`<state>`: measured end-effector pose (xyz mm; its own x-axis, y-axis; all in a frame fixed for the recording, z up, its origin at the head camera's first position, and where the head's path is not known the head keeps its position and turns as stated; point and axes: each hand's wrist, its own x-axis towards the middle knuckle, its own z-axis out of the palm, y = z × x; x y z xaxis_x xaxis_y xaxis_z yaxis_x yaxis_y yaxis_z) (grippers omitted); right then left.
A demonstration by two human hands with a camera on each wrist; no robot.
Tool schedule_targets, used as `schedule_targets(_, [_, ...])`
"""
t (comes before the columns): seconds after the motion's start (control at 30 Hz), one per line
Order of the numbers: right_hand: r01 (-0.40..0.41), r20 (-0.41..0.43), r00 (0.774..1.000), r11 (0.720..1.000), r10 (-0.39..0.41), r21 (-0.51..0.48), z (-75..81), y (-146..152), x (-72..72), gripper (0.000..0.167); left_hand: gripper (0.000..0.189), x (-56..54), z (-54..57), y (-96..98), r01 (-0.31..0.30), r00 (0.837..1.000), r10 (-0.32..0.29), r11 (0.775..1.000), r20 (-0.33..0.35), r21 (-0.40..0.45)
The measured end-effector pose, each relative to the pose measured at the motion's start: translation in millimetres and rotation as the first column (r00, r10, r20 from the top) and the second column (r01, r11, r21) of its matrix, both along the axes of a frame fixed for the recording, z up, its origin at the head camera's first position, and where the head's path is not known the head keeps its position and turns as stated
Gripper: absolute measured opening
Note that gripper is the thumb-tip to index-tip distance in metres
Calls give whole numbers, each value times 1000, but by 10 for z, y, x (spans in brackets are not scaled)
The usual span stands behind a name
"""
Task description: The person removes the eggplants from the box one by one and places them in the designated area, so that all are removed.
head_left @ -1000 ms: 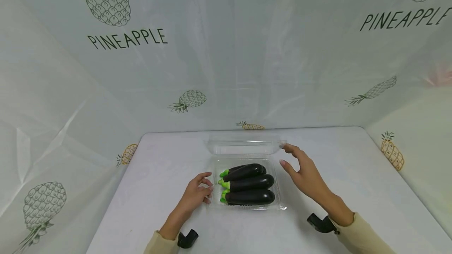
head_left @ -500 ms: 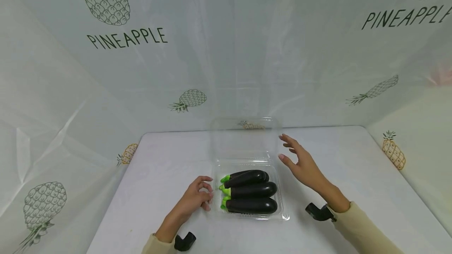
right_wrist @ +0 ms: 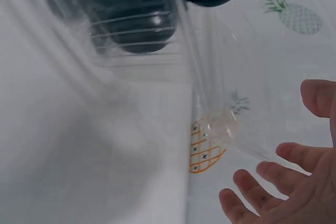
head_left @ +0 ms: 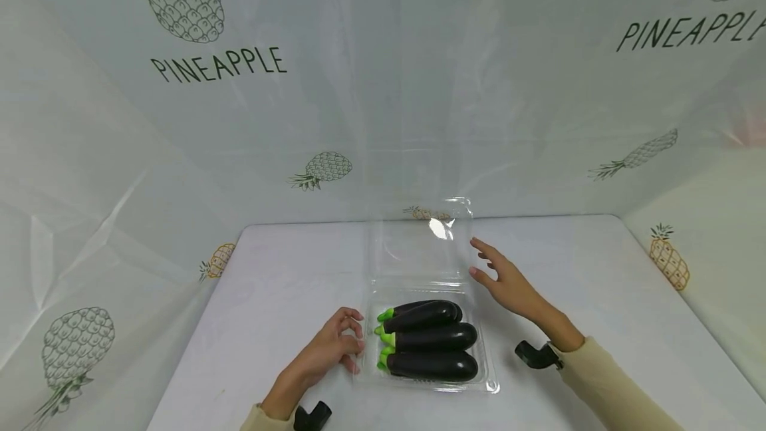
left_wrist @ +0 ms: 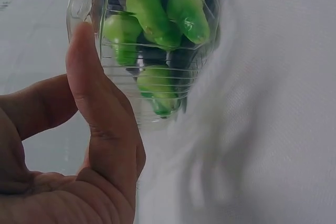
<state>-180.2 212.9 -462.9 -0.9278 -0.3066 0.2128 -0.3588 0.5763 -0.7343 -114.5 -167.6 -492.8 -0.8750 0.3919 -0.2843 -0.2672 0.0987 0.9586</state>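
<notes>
A clear plastic clamshell container (head_left: 489,372) lies on the table with its lid (head_left: 397,245) raised at the back. Inside its base lie several dark eggplants (head_left: 433,366), green stem ends toward the left. My left hand (head_left: 329,346) is at the container's left side; in the left wrist view its thumb (left_wrist: 84,61) presses the rim, with other fingers partly hidden behind the plastic. Beside the lid's right edge, my right hand (head_left: 509,285) has its fingers spread and extended. In the right wrist view, those fingers (right_wrist: 283,177) hold nothing.
The white table (head_left: 287,271) ends at a back edge just behind the lid. A pineapple-printed sheet (head_left: 538,118) hangs behind it and along the sides. A black wrist camera (head_left: 535,354) sits on the right wrist, another (head_left: 312,416) on the left.
The lid has swung from a low, folded-back position to a more upright one. The container, eggplants and left hand have moved nearer and slightly right. The right hand has shifted slightly left.
</notes>
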Motion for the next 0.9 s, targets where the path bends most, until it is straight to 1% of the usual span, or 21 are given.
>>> schedule_targets(0.13, [4, 62, 998, 999, -7, 37, -60, 4, -16, 62, 53, 9, -19, -3, 15, 1000, -15, 1000, 12, 16])
schedule_targets(0.27, [-9, 116, 993, 998, 1, 69, -101, -4, -29, 62, 51, 17, -26, -4, 24, 1000, -24, 999, 11, 30])
schedule_targets(0.37, [-18, 138, 990, 997, 8, 74, -130, -6, -41, 61, 51, 22, -25, -1, 24, 1000, -24, 999, 10, 42])
schedule_targets(0.53, [-31, 147, 989, 995, 16, 95, -180, -13, -47, 60, 50, 27, -25, 0, 20, 1000, -21, 999, 13, 51])
schedule_targets(0.6, [-29, 134, 991, 994, 15, 109, -183, -19, -32, 60, 49, 28, -24, 1, 18, 1000, -19, 998, 16, 53])
schedule_targets(0.67, [-21, 99, 995, 991, 8, 129, -165, -27, 3, 59, 49, 29, -25, 5, 17, 1000, -18, 998, 16, 59])
schedule_targets(0.77, [-7, 18, 1000, 988, 5, 155, -105, -47, 88, 56, 48, 32, -20, 15, 14, 1000, -15, 998, 18, 64])
schedule_targets(0.9, [-14, -85, 996, 986, 29, 166, 3, -81, 239, 52, 47, 29, -18, 28, 9, 1000, -10, 998, 18, 64])
